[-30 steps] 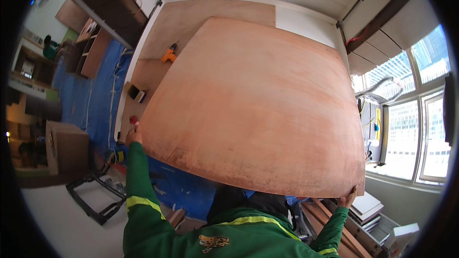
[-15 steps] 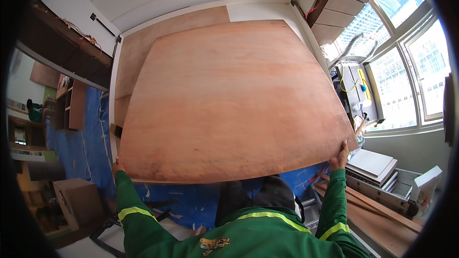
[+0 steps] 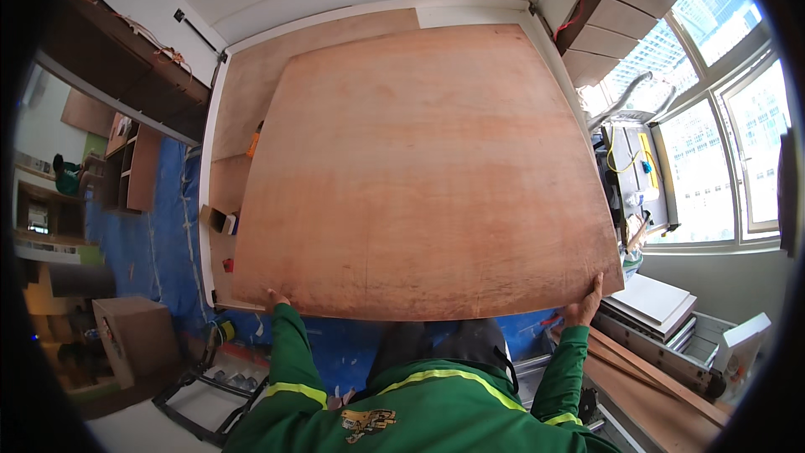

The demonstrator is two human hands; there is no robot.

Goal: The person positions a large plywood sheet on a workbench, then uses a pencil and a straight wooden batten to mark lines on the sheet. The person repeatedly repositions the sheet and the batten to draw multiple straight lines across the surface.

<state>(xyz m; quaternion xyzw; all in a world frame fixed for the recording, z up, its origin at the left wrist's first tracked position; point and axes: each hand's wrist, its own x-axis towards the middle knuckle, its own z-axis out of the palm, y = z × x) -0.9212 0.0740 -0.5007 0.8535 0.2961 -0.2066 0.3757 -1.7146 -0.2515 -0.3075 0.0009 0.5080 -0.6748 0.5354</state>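
Observation:
A large reddish-brown plywood sheet [image 3: 428, 168] fills the middle, its near edge in front of my waist. My left hand [image 3: 277, 297] grips that edge close to the near left corner, thumb on top and the other fingers hidden underneath. At the near right corner my right hand [image 3: 584, 305] is closed on the sheet, its thumb lying on the upper face. Beneath the sheet is a white-edged frame [image 3: 206, 201] with a brown panel [image 3: 243, 88] inside it. A small open box [image 3: 220, 220] and an orange item, partly covered, lie beside the sheet's left edge.
Blue floor covering [image 3: 172, 226] spreads at the left, with a cardboard box [image 3: 138, 335] nearby. White boards [image 3: 650, 300] and long wooden strips [image 3: 646, 369] are stacked at the right. A worktable [image 3: 641, 164] stands by the windows. A black-framed trolley [image 3: 205, 394] is at lower left.
The sheet's left side has shifted right, uncovering the small box, the orange item and a red item. My left hand has moved right with it; my right hand is slightly lower and further left.

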